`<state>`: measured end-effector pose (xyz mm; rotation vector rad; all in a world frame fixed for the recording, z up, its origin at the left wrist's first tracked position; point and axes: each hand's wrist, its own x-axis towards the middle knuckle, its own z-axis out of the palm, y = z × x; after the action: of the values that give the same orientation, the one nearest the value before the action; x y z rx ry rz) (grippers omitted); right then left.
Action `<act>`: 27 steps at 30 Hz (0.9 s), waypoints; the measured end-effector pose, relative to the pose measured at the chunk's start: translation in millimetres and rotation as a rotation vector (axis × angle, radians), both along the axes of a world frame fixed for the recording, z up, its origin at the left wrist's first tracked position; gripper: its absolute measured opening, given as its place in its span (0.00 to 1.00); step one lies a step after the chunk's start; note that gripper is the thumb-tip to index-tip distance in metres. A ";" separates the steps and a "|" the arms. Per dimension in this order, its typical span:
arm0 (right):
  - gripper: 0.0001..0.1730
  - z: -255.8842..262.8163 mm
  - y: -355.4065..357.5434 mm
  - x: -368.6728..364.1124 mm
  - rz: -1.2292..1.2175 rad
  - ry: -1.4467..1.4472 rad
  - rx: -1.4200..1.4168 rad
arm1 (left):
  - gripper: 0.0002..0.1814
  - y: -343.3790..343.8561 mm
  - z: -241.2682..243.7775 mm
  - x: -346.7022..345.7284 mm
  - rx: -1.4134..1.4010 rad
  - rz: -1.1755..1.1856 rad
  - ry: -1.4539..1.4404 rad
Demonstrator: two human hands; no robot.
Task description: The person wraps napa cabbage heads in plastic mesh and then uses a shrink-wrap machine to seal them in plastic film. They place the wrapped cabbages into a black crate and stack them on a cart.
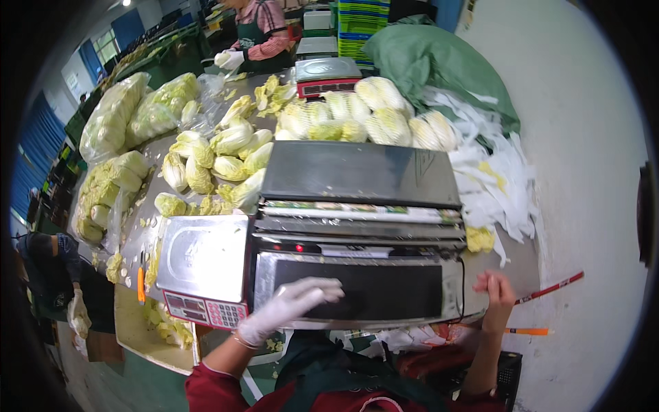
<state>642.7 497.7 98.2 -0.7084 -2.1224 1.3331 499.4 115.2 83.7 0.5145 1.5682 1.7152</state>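
Note:
My left hand (308, 299), in a white glove, is held over the black plate (360, 288) of a tabletop film wrapping machine (360, 172). Its fingers are stretched out, with nothing seen in them. My right hand (495, 289), ungloved, is raised beyond the machine's right end, near a black cable (462, 288). Its fingers are curled, and I cannot make out whether anything is between them. A roll of printed film (360, 212) lies across the machine. Left of it stands a digital scale (203, 260) with a bare metal pan.
Loose napa cabbages (231, 149) and bagged ones (110, 118) cover the table's left side. Netted cabbages (381, 116) sit behind the machine. White strips (494, 180) spill from a green sack (427, 62). An orange-handled knife (141, 283) lies left. Two co-workers (260, 38) stand nearby.

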 end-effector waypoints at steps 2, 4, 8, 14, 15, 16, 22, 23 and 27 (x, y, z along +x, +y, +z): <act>0.15 36.4 -31.2 -90.0 0.295 0.059 -0.079 | 0.22 -45.9 11.0 -49.8 0.065 0.168 0.082; 0.13 53.0 -46.4 -177.3 0.508 0.005 -0.165 | 0.23 -71.2 35.8 -107.5 0.048 0.338 0.123; 0.25 49.0 -95.4 -358.3 0.711 -0.130 0.116 | 0.22 -114.3 7.3 -243.5 0.083 0.606 0.200; 0.57 -27.0 -90.9 -515.8 0.653 -0.581 0.426 | 0.22 -43.8 -35.9 -410.9 -0.207 0.303 0.255; 0.61 -35.5 -102.6 -529.5 0.651 -0.659 0.270 | 0.25 -35.5 -51.0 -430.7 -0.280 0.237 0.302; 0.64 -45.1 -106.0 -538.3 0.610 -0.747 0.119 | 0.28 -20.7 -56.5 -443.6 -0.290 0.107 0.318; 0.65 -70.3 -107.4 -545.7 0.386 -0.822 -0.159 | 0.43 48.8 -99.0 -480.6 -0.253 -0.172 0.008; 0.64 -70.6 -109.2 -547.5 0.416 -0.771 -0.254 | 0.45 50.8 -102.5 -487.6 -0.201 -0.194 -0.072; 0.51 -71.4 -109.6 -545.7 0.421 -0.612 -0.506 | 0.44 70.2 -100.4 -481.7 -0.088 -0.123 -0.331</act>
<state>97.0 388.1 26.8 -1.0058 -2.5174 2.1479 17.6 185.3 -16.6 0.2608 1.3391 1.5416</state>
